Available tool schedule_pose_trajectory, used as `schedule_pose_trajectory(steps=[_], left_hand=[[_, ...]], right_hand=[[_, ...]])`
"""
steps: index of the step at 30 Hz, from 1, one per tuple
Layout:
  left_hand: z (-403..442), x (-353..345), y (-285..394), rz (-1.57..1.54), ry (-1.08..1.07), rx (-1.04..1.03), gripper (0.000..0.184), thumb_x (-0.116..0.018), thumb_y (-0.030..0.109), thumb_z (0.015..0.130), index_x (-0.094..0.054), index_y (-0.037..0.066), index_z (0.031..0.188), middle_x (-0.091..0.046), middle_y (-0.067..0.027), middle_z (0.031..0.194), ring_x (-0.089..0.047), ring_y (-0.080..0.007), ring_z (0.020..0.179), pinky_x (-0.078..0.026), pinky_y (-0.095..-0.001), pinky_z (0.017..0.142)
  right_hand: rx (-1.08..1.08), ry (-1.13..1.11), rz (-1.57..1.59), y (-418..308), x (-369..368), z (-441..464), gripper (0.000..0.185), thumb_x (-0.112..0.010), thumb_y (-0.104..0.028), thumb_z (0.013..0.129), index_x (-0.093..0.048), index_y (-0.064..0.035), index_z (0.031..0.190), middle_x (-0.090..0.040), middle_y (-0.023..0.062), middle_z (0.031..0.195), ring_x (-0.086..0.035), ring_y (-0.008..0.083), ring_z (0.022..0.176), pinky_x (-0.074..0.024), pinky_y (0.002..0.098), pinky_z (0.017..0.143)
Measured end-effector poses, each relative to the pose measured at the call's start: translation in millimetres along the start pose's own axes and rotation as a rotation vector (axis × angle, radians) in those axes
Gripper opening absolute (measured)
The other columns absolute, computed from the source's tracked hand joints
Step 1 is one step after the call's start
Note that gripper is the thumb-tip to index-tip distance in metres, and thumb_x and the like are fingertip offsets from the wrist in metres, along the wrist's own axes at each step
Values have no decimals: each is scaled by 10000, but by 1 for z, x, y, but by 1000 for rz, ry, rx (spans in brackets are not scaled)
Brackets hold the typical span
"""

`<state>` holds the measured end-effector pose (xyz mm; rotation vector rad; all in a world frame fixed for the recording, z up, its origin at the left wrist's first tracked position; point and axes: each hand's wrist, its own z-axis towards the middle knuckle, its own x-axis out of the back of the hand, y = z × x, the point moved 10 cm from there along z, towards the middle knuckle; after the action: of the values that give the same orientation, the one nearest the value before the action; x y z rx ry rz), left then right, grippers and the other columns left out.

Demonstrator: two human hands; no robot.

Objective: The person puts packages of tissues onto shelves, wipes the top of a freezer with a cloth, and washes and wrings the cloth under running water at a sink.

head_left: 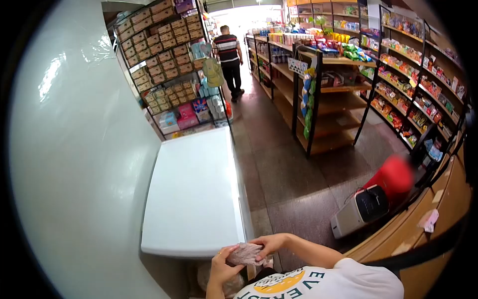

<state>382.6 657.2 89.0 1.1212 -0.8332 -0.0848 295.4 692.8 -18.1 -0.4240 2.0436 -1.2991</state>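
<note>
A crumpled greyish-pink cloth (245, 254) is bunched between my two hands at the bottom centre, close to the near edge of a white chest-like unit (191, 192). My left hand (225, 264) grips its left side, a ring on one finger. On the cloth's right side, the fingers of my right hand (268, 245) press from above. Both hands are in front of my white printed shirt (323, 281). The undersides of the fingers are hidden by the cloth.
Shelves of stacked boxes (164, 60) stand beyond the white unit. A person (229, 60) in a striped shirt walks in the aisle, back turned. A wooden shelf unit (333, 102) is at centre right. A blurred red object (396, 174) is near a grey-black device (361, 209).
</note>
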Motion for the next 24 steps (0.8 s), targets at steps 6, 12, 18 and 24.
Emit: schedule_pose_trajectory(steps=[6, 12, 18, 24], left_hand=[[110, -22, -63, -288, -247, 110, 528, -760, 70, 531, -539, 14, 1007, -612, -84, 885, -582, -145, 832, -451, -283, 773], [220, -60, -52, -533, -362, 160, 573, -731, 108, 607, -474, 38, 1115, -605, -106, 885, -589, -158, 817, -477, -275, 716], [317, -94, -41, -470, -345, 114, 623, -716, 69, 618, -447, 61, 1181, -604, -92, 881, -584, -146, 817, -477, -261, 707], [406, -152, -132, -496, -82, 312, 349, -678, 164, 689, -569, -1, 978, -611, -64, 840, -565, -109, 748, -456, -238, 667]], right_hand=[[-86, 382, -452, -70, 94, -27, 778, -692, -400, 691, -318, -31, 1265, -498, 137, 1093, -478, 218, 1022, -392, 325, 856], [-27, 532, -234, -102, 171, -69, 876, -743, -377, 633, -259, -33, 1278, -467, 179, 1139, -471, 225, 1038, -380, 299, 877], [0, 542, -424, -128, 276, -91, 743, -747, -190, 650, -309, -40, 1230, -484, 134, 1100, -486, 185, 986, -404, 299, 847], [109, 524, -710, -184, 401, -90, 375, -674, -98, 655, -519, -35, 990, -540, 106, 993, -565, 212, 844, -463, 300, 724]])
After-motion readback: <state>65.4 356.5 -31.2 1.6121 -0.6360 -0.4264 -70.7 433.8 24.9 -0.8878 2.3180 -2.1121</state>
